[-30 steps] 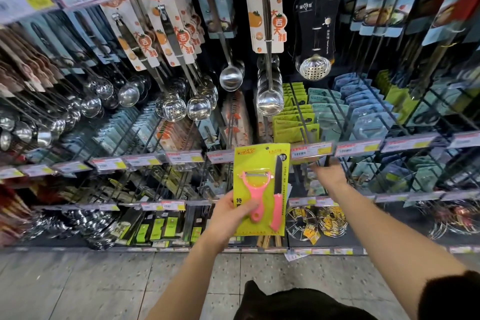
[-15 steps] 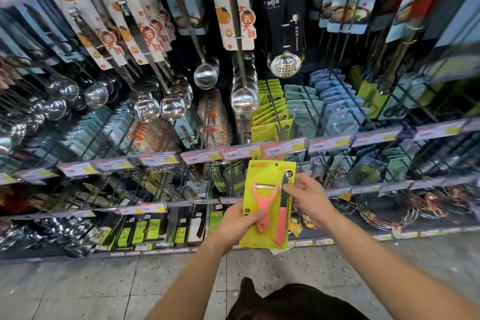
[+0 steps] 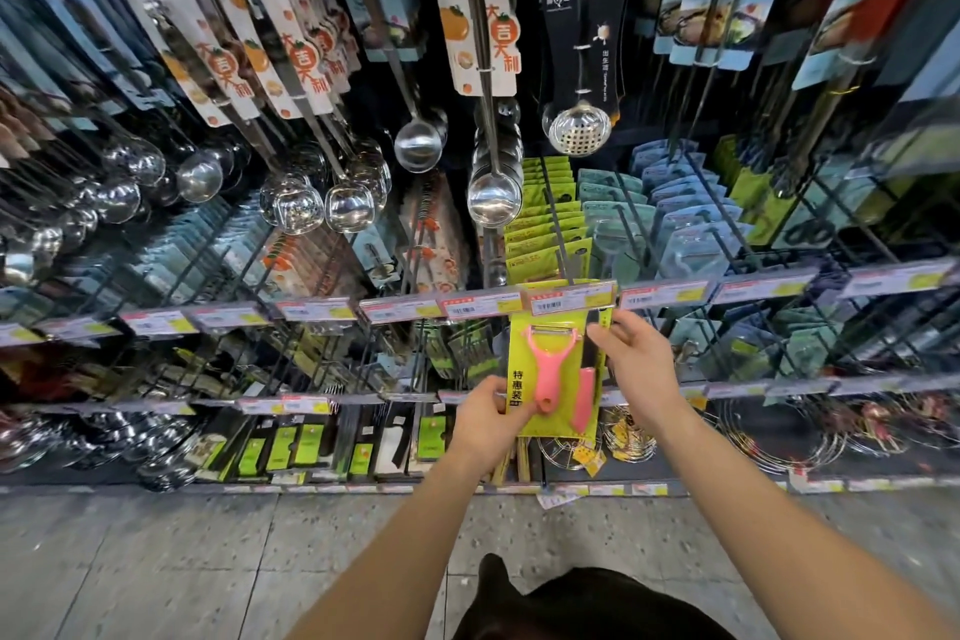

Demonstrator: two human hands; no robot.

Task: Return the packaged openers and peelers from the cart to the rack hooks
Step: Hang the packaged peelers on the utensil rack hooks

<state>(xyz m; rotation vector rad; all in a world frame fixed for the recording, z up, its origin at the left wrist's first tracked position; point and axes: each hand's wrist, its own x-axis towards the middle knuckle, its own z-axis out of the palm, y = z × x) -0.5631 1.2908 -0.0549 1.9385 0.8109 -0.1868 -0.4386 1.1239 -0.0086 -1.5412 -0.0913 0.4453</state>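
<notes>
A yellow-green card pack (image 3: 519, 353) carries a pink peeler (image 3: 546, 364) and a pink-handled knife. My left hand (image 3: 485, 424) grips its lower left corner, thumb on the peeler's handle. My right hand (image 3: 636, 364) pinches the card's right edge near the top. The card's top edge sits just under the price-tag rail (image 3: 571, 299), below a hook (image 3: 556, 224) loaded with matching yellow-green packs (image 3: 545, 234). The cart is out of view.
Steel ladles (image 3: 493, 198) and a skimmer (image 3: 579, 135) hang above. Teal and blue packs (image 3: 691, 224) fill the hooks to the right. Wire racks (image 3: 623, 437) and green-packed knives (image 3: 311, 447) occupy the bottom row. Grey tiled floor lies below.
My right hand came back from the rack and took the card's right edge. Both hands then raised the pack toward the price-tag rail under the yellow-green packs.
</notes>
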